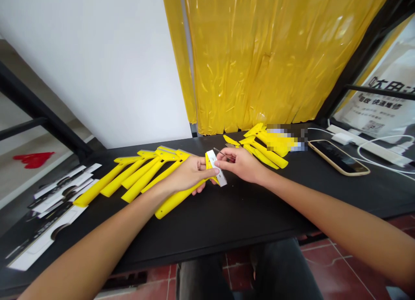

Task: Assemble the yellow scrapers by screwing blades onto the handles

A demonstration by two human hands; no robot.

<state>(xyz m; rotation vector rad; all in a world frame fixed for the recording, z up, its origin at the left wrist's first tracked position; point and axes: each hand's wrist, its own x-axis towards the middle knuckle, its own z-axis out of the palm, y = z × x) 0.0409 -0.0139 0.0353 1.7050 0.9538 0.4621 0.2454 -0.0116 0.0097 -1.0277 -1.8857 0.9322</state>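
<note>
My left hand (191,172) is closed around a yellow-handled scraper (177,200), its head turned to the right. Along that head lies a pale, flat blade piece (216,168) with small slots, and my left thumb presses on it. Beside the blade, my right hand (240,164) pinches a thin dark metal rod (218,151); the fingers hide most of it. Several more yellow scrapers (138,179) lie in a row to the left, with metal strips on their heads. More yellow scraper parts (267,153) are piled behind my right hand.
White and black card sleeves (48,235) overlap at the left. On the right lie a phone (339,157), white cables and a power strip (372,146). A white panel (106,66) and yellow plastic curtain (259,62) stand behind the black table (246,222); black frame posts flank it.
</note>
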